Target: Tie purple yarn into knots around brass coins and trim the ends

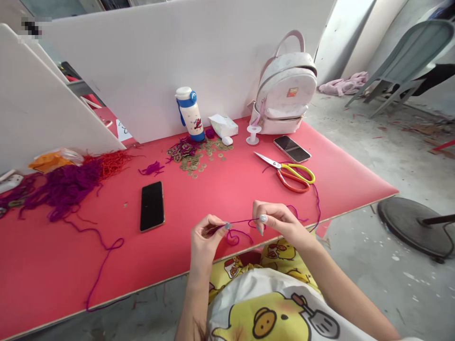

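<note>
A purple cord (243,221) runs taut between my two hands above the front edge of the red table. My left hand (209,237) pinches one end between thumb and forefinger; part of the cord shows within the curled fingers. My right hand (275,219) pinches the cord a short way to the right. Loose curls of it hang below and between the hands, and more trails out past my right wrist. Scissors (293,176) with one yellow and one red handle lie beyond my right hand, blades pointing to the back left.
Left of my hands lies a black phone (152,206); purple yarn (71,184) heaps farther left. Toward the back are coins (192,161), a bottle (191,113), a tissue pack (223,126), a spool (253,135), another phone (292,148) and a backpack (286,90) against the white panel.
</note>
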Available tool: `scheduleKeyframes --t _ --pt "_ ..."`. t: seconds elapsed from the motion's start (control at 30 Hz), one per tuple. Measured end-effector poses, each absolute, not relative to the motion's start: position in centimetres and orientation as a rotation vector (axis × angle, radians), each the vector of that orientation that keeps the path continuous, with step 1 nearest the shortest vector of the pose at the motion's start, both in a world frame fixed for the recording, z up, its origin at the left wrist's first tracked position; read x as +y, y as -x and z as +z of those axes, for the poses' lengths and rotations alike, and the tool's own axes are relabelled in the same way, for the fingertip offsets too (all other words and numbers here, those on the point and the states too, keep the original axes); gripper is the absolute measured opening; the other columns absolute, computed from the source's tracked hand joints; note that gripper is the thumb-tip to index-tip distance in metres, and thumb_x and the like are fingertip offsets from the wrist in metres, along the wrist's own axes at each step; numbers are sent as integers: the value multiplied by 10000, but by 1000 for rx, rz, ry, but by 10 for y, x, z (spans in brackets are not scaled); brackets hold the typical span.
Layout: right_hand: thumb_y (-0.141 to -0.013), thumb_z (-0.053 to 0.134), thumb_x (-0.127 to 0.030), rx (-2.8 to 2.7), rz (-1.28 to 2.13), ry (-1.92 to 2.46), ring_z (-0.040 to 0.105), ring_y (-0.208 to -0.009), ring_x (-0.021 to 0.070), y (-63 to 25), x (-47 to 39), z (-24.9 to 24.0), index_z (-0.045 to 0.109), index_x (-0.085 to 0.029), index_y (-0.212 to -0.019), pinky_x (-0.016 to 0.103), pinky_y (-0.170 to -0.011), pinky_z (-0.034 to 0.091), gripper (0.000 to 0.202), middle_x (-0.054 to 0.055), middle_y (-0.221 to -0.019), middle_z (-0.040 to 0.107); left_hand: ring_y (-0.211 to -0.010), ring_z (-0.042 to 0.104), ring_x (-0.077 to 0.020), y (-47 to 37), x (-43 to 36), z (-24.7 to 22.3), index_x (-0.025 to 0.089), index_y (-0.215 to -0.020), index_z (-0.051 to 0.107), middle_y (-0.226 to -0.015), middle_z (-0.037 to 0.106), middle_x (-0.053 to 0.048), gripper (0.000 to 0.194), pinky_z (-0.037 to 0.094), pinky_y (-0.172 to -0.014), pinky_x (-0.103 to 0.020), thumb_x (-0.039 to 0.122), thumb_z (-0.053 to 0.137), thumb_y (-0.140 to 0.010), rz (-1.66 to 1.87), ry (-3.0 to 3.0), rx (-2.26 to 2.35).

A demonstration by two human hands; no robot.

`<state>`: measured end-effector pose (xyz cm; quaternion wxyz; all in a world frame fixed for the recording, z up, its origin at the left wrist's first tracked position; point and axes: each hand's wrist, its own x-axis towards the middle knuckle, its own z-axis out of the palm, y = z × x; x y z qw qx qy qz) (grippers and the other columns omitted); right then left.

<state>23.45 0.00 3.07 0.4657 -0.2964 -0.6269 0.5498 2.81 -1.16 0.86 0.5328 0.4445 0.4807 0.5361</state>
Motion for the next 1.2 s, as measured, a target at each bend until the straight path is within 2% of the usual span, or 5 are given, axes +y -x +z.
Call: scheduleKeyframes --t 0.17,0.33,0.63,0.83,1.2 --pt "-1006 520 -439 -1564 1438 644 453 -647 145 -230 13 37 580 -196 -665 289 -637 383 423 2 -696 501 -680 640 -128 -21 -14 11 173 -775 728 -705 685 -3 19 509 -648 -191 175 736 -758 1078 -1199 1256" --pt "-1029 450 -440 -1669 1315 810 457 -638 140 -228 37 36 517 -201 -692 284 -635 396 419 -3 -695 507 -700 672 -152 -18 -8 11 176 -860 793 -797 739 -43 118 537 -661 -220 191 714 -774 955 -1239 1251" --pt "-955 589 -290 -1657 372 1325 546 -940 273 -208 43 17 644 -247 -940 414 -822 449 72 77 -935 601 -464 413 -70 -21 23 7 162 -713 736 -602 551 25 225 336 -413 -182 375 755 -782 1186 -1055 1313" --pt "-908 689 -324 -1937 609 1302 534 -822 236 -173 38 4 727 -239 -884 376 -726 478 97 72 -895 612 -587 515 -111 -19 35 13 171 -672 694 -657 589 5 224 419 -535 -199 338 723 -819 1226 -1074 1380" --pt "-959 545 -167 -2142 442 1119 377 -1291 347 -187 53 20 702 -249 -926 560 -994 441 180 115 -1406 500 -586 559 -125 -10 34 6 199 -777 744 -726 656 -21 131 434 -579 -221 256 680 -876 1156 -1555 1704"
